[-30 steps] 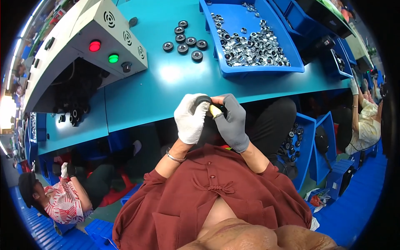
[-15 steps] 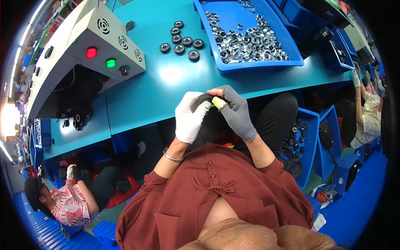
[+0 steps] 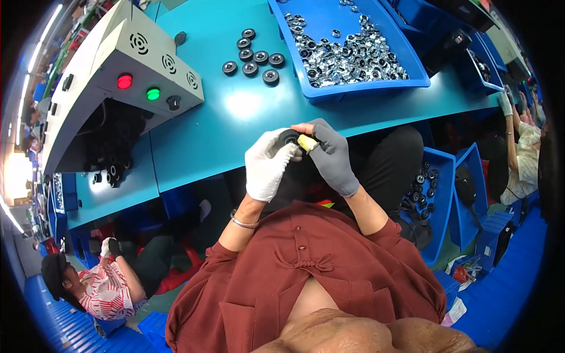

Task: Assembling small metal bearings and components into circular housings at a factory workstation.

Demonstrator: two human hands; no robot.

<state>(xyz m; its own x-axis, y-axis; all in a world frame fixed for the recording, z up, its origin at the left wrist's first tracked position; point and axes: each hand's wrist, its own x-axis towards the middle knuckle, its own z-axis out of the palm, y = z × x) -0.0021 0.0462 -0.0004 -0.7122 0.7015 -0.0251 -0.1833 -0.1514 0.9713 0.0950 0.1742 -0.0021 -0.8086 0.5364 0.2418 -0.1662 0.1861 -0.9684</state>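
A small black wheel (image 3: 289, 136) is held between my two hands, above my lap at the front edge of the table. My left hand (image 3: 266, 166), in a white glove, is closed round its left and lower side. My right hand (image 3: 333, 157) wears a grey glove with a bare fingertip and a yellow wrap on the thumb; its fingers pinch the wheel's right edge. The gloves cover part of the wheel. Beyond my hands, several black wheels with metal centres (image 3: 249, 69) lie in a loose group on the table.
A blue tray (image 3: 365, 92) of shiny metal parts stands at the far right. To the left is a white machine (image 3: 126, 50) with red and green lights, black rings (image 3: 112, 170) at its opening. A blue bin (image 3: 440, 226) of wheels sits beside my right leg. Other people work on both sides.
The wheel has turned so that more of its round face shows. Both hands keep their grip in nearly the same spot.
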